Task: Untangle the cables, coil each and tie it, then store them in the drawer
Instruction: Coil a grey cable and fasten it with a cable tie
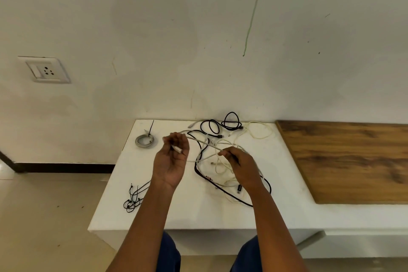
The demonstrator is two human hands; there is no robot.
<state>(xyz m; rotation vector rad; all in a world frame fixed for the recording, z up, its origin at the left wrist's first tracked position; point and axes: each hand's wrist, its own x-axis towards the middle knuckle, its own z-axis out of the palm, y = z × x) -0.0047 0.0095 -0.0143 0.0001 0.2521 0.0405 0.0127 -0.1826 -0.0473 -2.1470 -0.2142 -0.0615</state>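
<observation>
A tangle of white and black cables (223, 161) lies on the white table (194, 212). My left hand (172, 161), palm up above the table, holds the plug end of a white cable (199, 140). That cable runs right to my right hand (240, 163), which pinches it over the tangle. A black cable (230, 123) loops at the back near the wall. One grey cable (144, 140) lies coiled and tied with a black tie at the back left. A bunch of black cable ties (133, 199) sits at the table's left edge.
A wooden panel (353, 161) covers the surface to the right. The wall stands right behind the table, with a socket plate (45, 70) at the left. Tiled floor (44, 216) lies left of the table. No drawer is in view.
</observation>
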